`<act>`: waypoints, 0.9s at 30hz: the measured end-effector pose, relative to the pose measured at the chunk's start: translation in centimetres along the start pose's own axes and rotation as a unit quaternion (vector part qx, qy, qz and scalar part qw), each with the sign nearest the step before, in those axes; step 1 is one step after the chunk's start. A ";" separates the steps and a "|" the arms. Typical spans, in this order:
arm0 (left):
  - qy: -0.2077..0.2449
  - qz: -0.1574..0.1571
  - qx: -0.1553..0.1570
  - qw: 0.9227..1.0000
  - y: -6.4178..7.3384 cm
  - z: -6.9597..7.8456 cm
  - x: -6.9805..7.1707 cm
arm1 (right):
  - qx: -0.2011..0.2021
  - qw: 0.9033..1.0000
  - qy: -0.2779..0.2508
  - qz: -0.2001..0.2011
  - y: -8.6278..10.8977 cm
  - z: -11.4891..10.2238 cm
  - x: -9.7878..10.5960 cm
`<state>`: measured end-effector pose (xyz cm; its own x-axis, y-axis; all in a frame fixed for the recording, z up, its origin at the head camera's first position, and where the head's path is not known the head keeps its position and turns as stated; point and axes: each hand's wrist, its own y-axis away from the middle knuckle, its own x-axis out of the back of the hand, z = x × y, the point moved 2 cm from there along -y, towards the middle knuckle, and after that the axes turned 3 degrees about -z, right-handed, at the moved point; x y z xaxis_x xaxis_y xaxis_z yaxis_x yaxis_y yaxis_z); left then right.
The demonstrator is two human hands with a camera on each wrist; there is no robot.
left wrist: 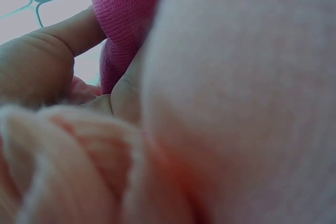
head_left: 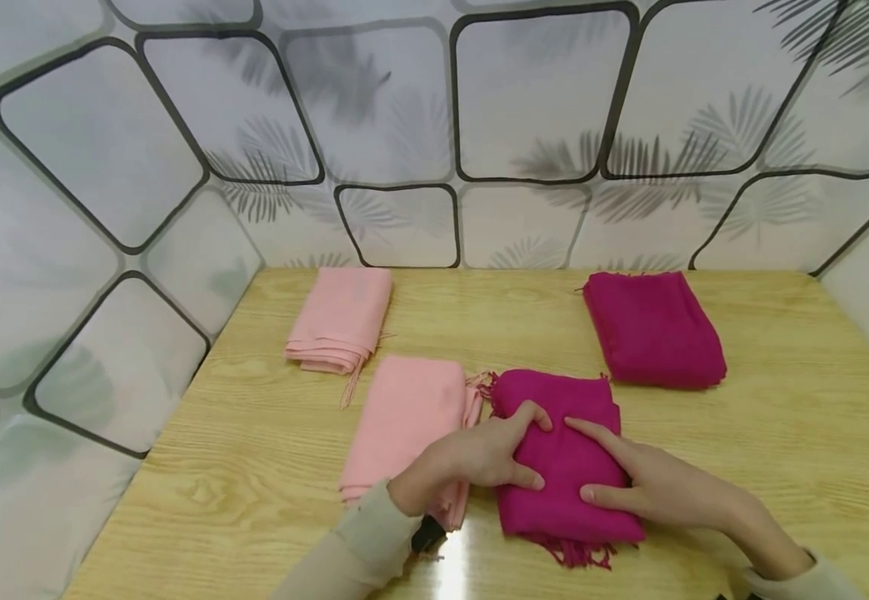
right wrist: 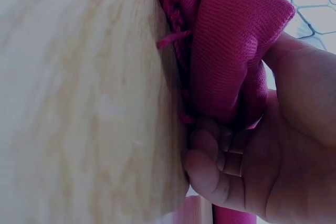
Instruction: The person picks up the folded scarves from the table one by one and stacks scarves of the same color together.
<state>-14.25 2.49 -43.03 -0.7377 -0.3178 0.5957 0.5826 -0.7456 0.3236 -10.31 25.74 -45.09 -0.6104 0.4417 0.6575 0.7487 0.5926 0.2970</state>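
Note:
A folded magenta scarf with fringed ends lies on the wooden table in front of me. My left hand grips its left side, thumb and index finger on top. On the right side my right hand holds it likewise. The right wrist view shows the fingers of that hand curled beneath the scarf's folded edge, close to the tabletop. A folded pink scarf lies just left of the magenta one, partly under my left wrist. It fills much of the left wrist view, blurred.
Further back on the table are another folded pink scarf at left, its fringe trailing, and a second folded magenta scarf at right. Patterned fabric hangs behind the table and along its left side.

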 end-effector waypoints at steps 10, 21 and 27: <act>-0.007 -0.002 0.004 1.000 0.1 0.1 -0.2 | -0.001 1.000 -0.002 -0.003 0.1 0.2 -0.2; -0.020 0.005 0.008 1.000 0.3 0.3 0.1 | 0.000 1.000 0.013 0.002 0.1 0.0 0.1; -0.015 0.001 0.003 1.000 0.1 0.3 0.3 | -0.004 1.000 0.006 -0.003 0.1 0.1 0.2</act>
<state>-14.29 2.47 -42.64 -0.7256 -0.3016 0.6186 0.5862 -0.7416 0.3261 -10.40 25.93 -44.99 -0.6115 0.4304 0.6640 0.7475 0.5895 0.3062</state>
